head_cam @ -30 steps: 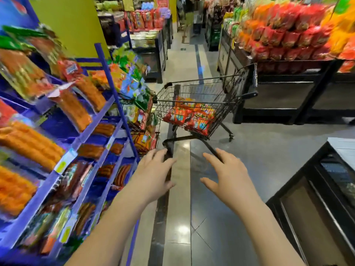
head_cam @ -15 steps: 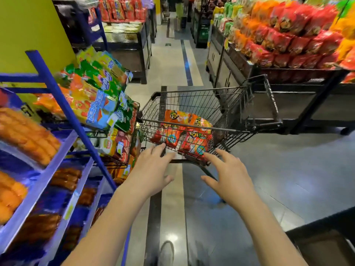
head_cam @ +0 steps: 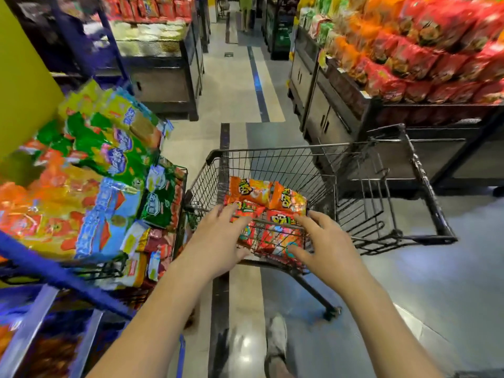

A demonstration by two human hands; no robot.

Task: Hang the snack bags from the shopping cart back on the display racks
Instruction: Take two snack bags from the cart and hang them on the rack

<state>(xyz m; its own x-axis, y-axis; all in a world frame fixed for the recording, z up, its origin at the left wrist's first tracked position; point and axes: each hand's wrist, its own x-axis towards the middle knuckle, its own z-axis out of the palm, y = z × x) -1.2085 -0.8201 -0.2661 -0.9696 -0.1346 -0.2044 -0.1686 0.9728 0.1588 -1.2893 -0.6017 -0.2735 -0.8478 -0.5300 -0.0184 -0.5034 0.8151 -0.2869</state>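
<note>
A black wire shopping cart (head_cam: 297, 162) stands in the aisle just ahead of me. Several orange and red snack bags (head_cam: 268, 199) lie in its near end. My left hand (head_cam: 218, 241) reaches over the cart's near left corner, fingers spread and straight, above the red bags. My right hand (head_cam: 326, 248) hovers at the near right side of the bags, fingers spread, thumb low. Neither hand holds anything. On my left a wire display rack (head_cam: 114, 170) is packed with green, yellow and orange snack bags.
A blue shelf frame (head_cam: 54, 271) juts out at lower left. A dark stand with red and orange bags (head_cam: 409, 58) lines the right side. The tiled aisle floor (head_cam: 240, 85) runs ahead between dark counters. My shoe (head_cam: 275, 342) shows below.
I have walked up to the cart, which now sits much closer and larger. Both hands have moved forward from open air to over the bags in the cart.
</note>
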